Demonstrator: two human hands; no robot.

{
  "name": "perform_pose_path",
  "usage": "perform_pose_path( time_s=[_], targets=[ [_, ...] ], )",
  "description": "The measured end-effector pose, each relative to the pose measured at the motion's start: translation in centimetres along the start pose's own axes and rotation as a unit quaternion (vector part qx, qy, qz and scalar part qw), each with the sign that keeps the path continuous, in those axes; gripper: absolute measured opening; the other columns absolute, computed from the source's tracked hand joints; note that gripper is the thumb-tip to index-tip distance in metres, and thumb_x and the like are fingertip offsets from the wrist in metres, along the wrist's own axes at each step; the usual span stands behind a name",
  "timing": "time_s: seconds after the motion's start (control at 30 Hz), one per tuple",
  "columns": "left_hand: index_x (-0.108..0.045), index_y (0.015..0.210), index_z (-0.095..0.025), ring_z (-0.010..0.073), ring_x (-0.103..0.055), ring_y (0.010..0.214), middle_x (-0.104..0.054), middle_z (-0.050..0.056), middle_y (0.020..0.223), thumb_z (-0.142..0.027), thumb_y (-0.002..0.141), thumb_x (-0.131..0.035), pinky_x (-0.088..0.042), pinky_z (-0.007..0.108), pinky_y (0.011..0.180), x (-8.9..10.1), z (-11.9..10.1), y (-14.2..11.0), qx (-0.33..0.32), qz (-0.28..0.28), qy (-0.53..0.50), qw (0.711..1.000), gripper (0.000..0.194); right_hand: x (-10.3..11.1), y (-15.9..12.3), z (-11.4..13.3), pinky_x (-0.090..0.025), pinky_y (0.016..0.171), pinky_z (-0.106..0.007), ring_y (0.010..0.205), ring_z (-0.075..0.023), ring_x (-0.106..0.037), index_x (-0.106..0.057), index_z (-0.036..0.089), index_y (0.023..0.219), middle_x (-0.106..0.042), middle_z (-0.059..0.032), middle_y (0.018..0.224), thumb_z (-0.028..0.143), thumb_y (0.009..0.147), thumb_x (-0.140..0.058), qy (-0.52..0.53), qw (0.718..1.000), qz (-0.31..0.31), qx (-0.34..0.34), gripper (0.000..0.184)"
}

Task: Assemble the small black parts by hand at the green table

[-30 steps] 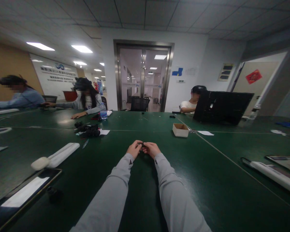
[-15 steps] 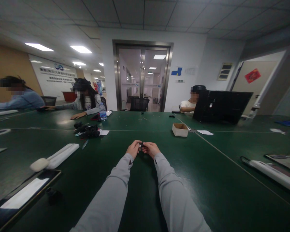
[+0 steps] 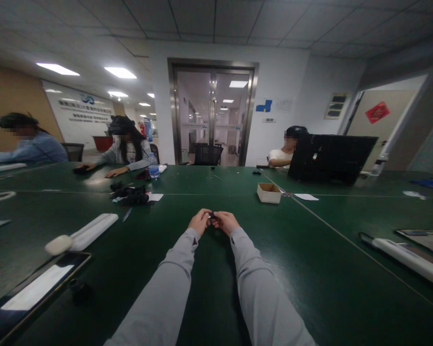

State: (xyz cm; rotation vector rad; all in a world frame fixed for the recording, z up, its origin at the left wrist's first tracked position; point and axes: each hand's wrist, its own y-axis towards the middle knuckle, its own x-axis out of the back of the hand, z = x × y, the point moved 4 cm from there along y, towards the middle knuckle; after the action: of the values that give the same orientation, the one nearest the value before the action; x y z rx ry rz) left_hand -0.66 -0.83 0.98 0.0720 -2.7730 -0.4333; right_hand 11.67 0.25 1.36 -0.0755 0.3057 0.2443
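Both my hands meet just above the green table (image 3: 216, 269), arms stretched forward in grey sleeves. My left hand (image 3: 201, 221) is closed in a pinch on one side of a small dark object (image 3: 211, 215) that has a shiny, metallic-looking spot. From the other side, the fingertips of my right hand (image 3: 226, 221) close on the same object. The fingers cover most of it, so its kind cannot be made out.
An open cardboard box (image 3: 269, 193) stands ahead to the right. Black gear (image 3: 130, 193), a pen (image 3: 127, 215) and a water bottle (image 3: 153, 166) are ahead left. Nearer left lie a white bar (image 3: 95, 232) and a phone-like panel (image 3: 36, 288). A monitor (image 3: 332, 158) and several people are beyond.
My hands stay in place, while the shiny part of the small object shows more, then less, between my fingers. Across the table, a person's hand with a dark object has moved rightward.
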Motion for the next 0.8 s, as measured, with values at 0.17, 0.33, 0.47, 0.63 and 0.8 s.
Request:
perform_pose_path(
  time_s=[0.17, 0.33, 0.47, 0.63, 0.8],
  targets=[
    [-0.056, 0.092, -0.019, 0.006, -0.044, 0.043, -0.051, -0.004, 0.056, -0.032, 0.078, -0.038, -0.038, 0.018, 0.047, 0.11, -0.2, -0.12, 0.008, -0.005, -0.001, 1.0, 0.026, 0.01, 0.16, -0.06, -0.039, 0.037, -0.017, 0.039, -0.0085, -0.051, -0.057, 0.009, 0.065, -0.057, -0.0039, 0.047, 0.013, 0.071, -0.056, 0.006, 1.0, 0.003, -0.001, 0.008],
    [-0.057, 0.091, -0.019, 0.0054, -0.045, 0.046, -0.053, -0.003, 0.063, -0.027, 0.074, -0.045, -0.04, 0.018, 0.048, 0.29, -0.28, -0.16, 0.003, -0.017, -0.007, 1.0, 0.023, 0.01, 0.15, -0.06, -0.04, 0.036, -0.017, 0.039, -0.0084, -0.051, -0.056, 0.009, 0.064, -0.058, -0.004, 0.047, 0.014, 0.07, -0.059, 0.008, 1.0, 0.004, 0.0, 0.007],
    [-0.057, 0.092, -0.019, 0.0066, -0.044, 0.043, -0.051, -0.004, 0.054, -0.03, 0.077, -0.039, -0.039, 0.019, 0.048, 0.24, -0.17, -0.13, 0.008, -0.013, 0.01, 1.0, 0.025, 0.06, 0.11, -0.05, -0.04, 0.036, -0.017, 0.039, -0.0084, -0.051, -0.057, 0.009, 0.066, -0.057, -0.0033, 0.046, 0.014, 0.07, -0.058, 0.01, 1.0, 0.002, -0.001, 0.007],
    [-0.057, 0.09, -0.018, 0.0072, -0.045, 0.044, -0.051, -0.004, 0.053, -0.032, 0.078, -0.038, -0.039, 0.019, 0.048, 0.36, -0.41, -0.24, 0.008, -0.012, 0.016, 1.0, 0.026, 0.12, 0.23, -0.14, -0.04, 0.037, -0.017, 0.04, -0.0086, -0.052, -0.058, 0.009, 0.065, -0.057, -0.0035, 0.046, 0.015, 0.07, -0.059, 0.011, 1.0, 0.007, 0.001, 0.008],
    [-0.057, 0.089, -0.018, 0.006, -0.047, 0.047, -0.055, -0.001, 0.067, -0.027, 0.073, -0.046, -0.041, 0.019, 0.049, 0.47, -0.63, -0.34, 0.003, -0.017, 0.003, 1.0, 0.022, 0.22, 0.39, -0.25, -0.04, 0.037, -0.017, 0.039, -0.0087, -0.052, -0.057, 0.009, 0.066, -0.058, -0.0037, 0.047, 0.014, 0.07, -0.059, 0.011, 1.0, 0.002, 0.001, 0.007]
  ],
)
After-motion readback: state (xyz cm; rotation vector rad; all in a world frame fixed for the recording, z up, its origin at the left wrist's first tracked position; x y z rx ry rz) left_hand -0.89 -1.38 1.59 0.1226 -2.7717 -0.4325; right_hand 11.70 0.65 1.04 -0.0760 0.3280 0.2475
